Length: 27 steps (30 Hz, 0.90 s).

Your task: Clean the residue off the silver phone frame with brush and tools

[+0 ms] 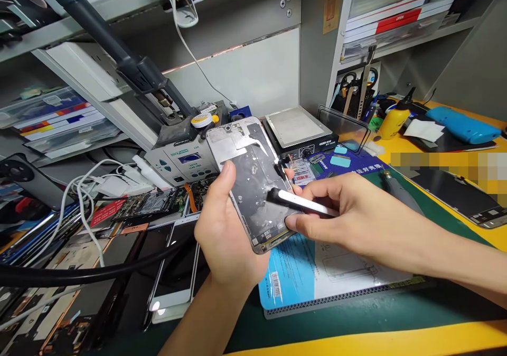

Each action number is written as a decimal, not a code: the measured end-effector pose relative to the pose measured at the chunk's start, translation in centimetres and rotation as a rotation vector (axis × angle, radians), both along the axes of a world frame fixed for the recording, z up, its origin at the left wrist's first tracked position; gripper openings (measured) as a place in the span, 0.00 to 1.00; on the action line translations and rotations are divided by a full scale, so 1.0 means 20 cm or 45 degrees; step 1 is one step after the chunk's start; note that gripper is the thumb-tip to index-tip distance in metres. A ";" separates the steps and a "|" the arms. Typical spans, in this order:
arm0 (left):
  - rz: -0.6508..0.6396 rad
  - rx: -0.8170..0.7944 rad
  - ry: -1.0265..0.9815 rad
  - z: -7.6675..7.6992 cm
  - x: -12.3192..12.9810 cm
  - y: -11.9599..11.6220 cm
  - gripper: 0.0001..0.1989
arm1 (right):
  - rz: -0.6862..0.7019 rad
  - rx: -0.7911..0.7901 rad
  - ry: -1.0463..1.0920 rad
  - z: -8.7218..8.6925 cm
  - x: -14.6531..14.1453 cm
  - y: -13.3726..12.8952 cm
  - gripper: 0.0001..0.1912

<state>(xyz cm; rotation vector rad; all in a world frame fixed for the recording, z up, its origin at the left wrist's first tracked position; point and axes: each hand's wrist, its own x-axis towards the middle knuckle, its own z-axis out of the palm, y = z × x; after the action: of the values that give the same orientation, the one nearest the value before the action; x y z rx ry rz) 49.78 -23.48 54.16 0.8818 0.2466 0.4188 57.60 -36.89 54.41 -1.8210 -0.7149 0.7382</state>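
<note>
My left hand (227,234) is wrapped round an opened phone (253,187), thumb along its left edge and fingertips showing at the right edge. The phone is tilted, its grey, smudged inside facing me, with a silvery plate near the top and small parts along the lower end. My right hand (340,213) pinches a slim white-and-black stick-like tool (303,202). Its dark end is over the middle of the phone; I cannot tell whether it touches. Below the hands lies a blue-and-white packaged sheet (293,277) on the green mat (336,327).
Several phones and parts, including a white phone (174,292), crowd the left. Behind stand a grey control box (184,160) and a flat-topped heating plate (297,126). A screwdriver-like tool (400,189), a dark screen panel (455,192) and a yellow bottle (396,118) lie to the right.
</note>
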 end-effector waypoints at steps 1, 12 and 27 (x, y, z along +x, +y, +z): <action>-0.003 0.004 -0.005 0.00 0.00 0.00 0.25 | 0.000 -0.002 -0.008 -0.01 0.00 0.00 0.08; -0.082 0.078 -0.117 -0.01 -0.03 0.00 0.23 | -0.020 -0.014 -0.161 -0.05 0.00 -0.02 0.09; -0.041 0.001 -0.117 -0.02 -0.03 -0.01 0.25 | -0.006 0.043 -0.163 -0.09 0.00 -0.01 0.12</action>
<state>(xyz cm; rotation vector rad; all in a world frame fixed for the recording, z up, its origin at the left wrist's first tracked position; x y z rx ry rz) 49.26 -23.60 53.86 0.8642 0.1477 0.4281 57.63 -37.14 52.70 -1.8511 -0.8011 0.6069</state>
